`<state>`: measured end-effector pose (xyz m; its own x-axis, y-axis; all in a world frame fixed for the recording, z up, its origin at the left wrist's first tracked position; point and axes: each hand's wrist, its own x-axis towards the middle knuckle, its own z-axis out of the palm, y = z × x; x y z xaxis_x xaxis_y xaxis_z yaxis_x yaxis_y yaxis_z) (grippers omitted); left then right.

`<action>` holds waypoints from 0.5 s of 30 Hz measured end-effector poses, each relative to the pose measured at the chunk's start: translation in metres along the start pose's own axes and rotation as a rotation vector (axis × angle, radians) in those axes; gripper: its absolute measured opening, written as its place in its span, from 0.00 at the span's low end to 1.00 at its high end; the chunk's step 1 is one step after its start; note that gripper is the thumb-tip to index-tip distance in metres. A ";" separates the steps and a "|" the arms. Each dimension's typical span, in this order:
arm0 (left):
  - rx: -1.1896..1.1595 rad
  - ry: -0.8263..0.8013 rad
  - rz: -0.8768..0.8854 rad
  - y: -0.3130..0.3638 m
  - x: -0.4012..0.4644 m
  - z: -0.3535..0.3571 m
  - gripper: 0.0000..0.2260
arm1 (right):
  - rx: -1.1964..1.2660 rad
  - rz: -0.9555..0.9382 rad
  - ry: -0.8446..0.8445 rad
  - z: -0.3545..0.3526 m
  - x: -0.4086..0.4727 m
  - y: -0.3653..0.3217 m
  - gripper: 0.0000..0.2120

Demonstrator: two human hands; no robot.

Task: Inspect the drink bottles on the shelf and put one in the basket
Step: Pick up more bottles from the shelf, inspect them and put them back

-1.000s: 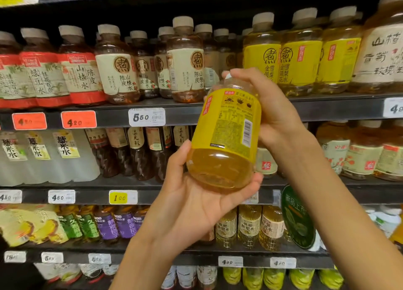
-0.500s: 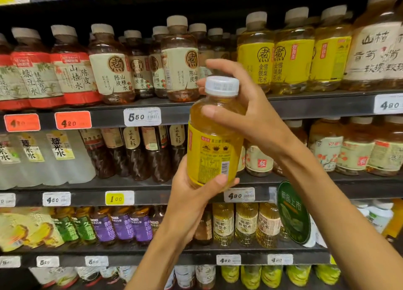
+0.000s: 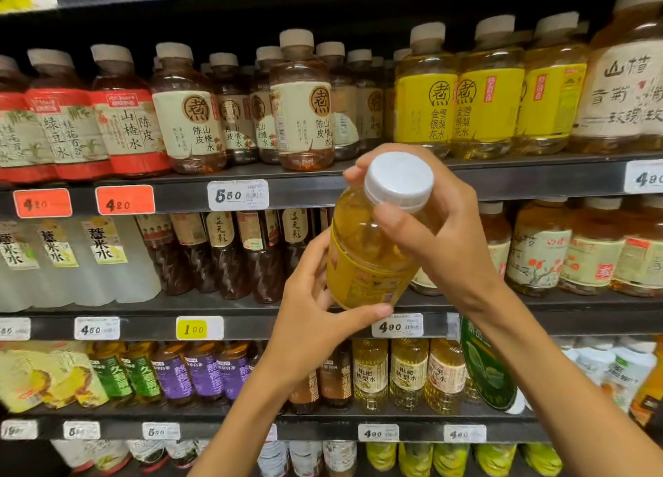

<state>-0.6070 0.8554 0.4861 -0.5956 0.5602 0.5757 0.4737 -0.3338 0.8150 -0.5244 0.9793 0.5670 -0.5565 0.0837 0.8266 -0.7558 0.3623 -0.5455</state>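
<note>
Both hands hold one yellow-labelled bottle point(image 3: 366, 261) in front of the shelving, its white cap point(image 3: 399, 179) tipped toward the camera. Left hand point(image 3: 312, 318): curled under the bottle's base, thumb lying across the lower edge of the label, fingers wrapped round the far side. Right hand point(image 3: 441, 240): closed over the bottle's shoulder and neck, thumb on the near side just below the cap, fingertips showing behind the cap's left rim. The bottle contains a clear golden liquid and is well apart from the shelf boards, raised between the top and second tiers.

Setting: a dark metal store shelf point(image 3: 538, 177) with several tiers, each edge carrying price tags; a white tag reading 550 point(image 3: 238, 194) sits left of the held bottle, and two red tags point(image 3: 125, 199) lie further left. Top tier, left to right: red-labelled bottles point(image 3: 68, 128), cream-labelled brown bottles point(image 3: 303, 118), then yellow-labelled bottles on the shelf point(image 3: 488, 103) matching the held one. Second tier: pale cloudy bottles point(image 3: 100, 258) at left, dark brown bottles point(image 3: 222, 254) at centre, amber bottles point(image 3: 588, 250) at right. Third tier: green- and purple-labelled bottles point(image 3: 204, 372) and small pale yellow bottles point(image 3: 409, 372), with a round green sign point(image 3: 488, 365) fixed at the shelf edge. No basket is in view.
</note>
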 end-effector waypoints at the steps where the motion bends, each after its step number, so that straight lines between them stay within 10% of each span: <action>1: 0.001 0.010 0.012 -0.001 0.001 0.000 0.38 | -0.004 -0.006 -0.002 -0.001 0.000 0.000 0.16; 15: 0.028 0.171 0.144 -0.010 0.003 0.004 0.36 | 0.016 -0.057 -0.110 -0.004 -0.017 0.006 0.19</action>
<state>-0.6107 0.8630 0.4794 -0.6207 0.3712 0.6906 0.5781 -0.3784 0.7229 -0.5181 0.9837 0.5505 -0.5465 -0.0393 0.8366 -0.7921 0.3486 -0.5010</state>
